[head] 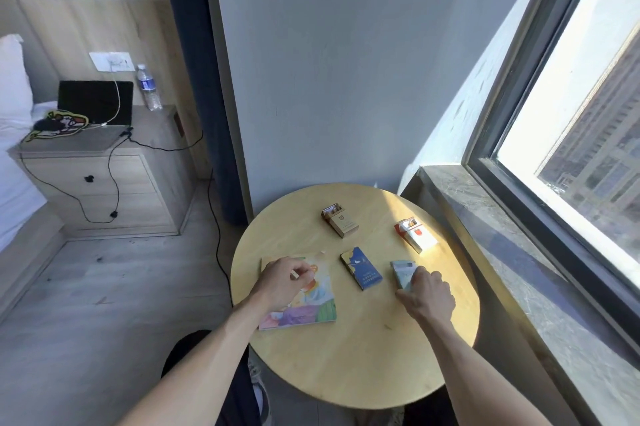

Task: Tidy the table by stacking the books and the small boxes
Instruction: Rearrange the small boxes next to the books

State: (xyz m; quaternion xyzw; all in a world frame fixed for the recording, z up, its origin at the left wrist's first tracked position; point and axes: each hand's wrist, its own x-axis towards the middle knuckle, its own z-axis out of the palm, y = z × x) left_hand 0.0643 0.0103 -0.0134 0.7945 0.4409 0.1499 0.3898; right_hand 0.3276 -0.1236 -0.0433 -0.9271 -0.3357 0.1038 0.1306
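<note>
Books (304,307) with a pastel illustrated cover lie at the round table's (353,363) left edge, under the left hand (282,281), fingers curled, its hold unclear. The right hand (427,294) grips a pale box (401,271). A tan box (340,220) and a red-white box (415,235) lie open, contents indistinct; a blue box (361,268) lies closed

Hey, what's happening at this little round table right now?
A person is tidying a round wooden table. Their left hand rests on an illustrated book near the left edge, while the right hand closes on a pale green small box. A blue box lies flat between them. Farther back, a tan box and a red-and-white box lie with lids open. Nothing is stacked yet.
</note>
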